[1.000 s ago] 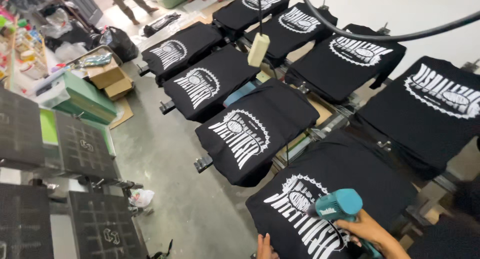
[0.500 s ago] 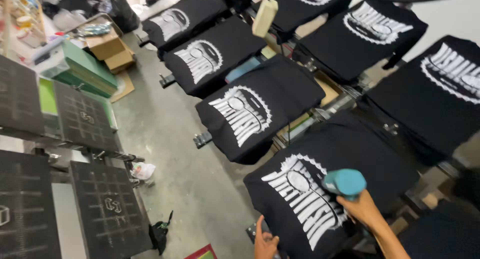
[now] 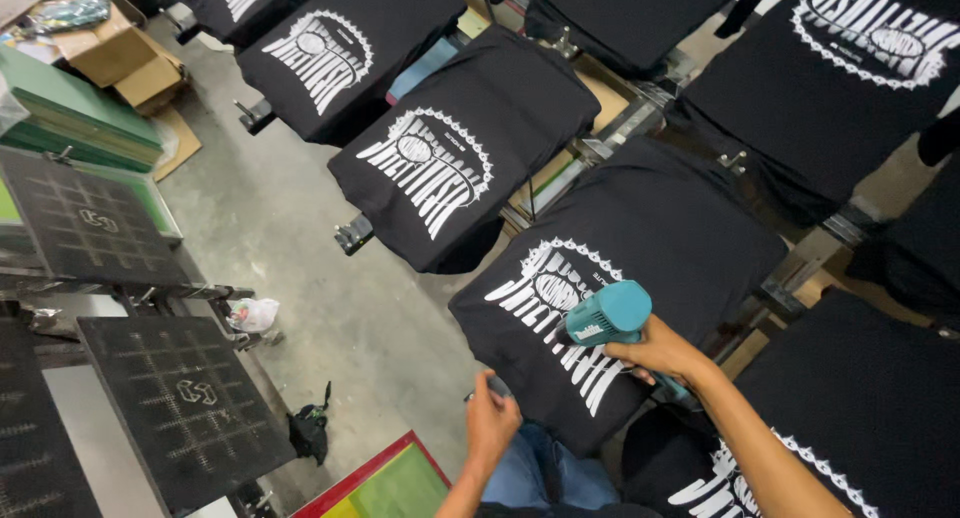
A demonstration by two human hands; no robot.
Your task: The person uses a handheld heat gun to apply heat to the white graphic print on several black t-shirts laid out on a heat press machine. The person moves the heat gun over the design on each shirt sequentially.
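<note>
My right hand [image 3: 662, 352] grips a teal heat gun [image 3: 606, 314], its nozzle pointing down-left at the white print on a black T-shirt [image 3: 660, 240] stretched over a platen in front of me. My left hand [image 3: 491, 421] rests at the near lower edge of that same shirt, fingers curled on the hem or the platen's front end; what it pinches is hidden. Blue jeans show just below the shirt's edge.
More black printed shirts on platens fan out: one beyond [image 3: 462, 160], another farther left [image 3: 345, 46], one at upper right [image 3: 850, 68], one at lower right [image 3: 850, 418]. Dark screen frames [image 3: 170, 403] stand left. Green boards and cardboard boxes [image 3: 110, 53] sit on the concrete floor [image 3: 300, 258].
The view has dropped and closed in on the nearest shirt. My right hand carried the heat gun left and down over the print. My left hand came up to the shirt's near edge.
</note>
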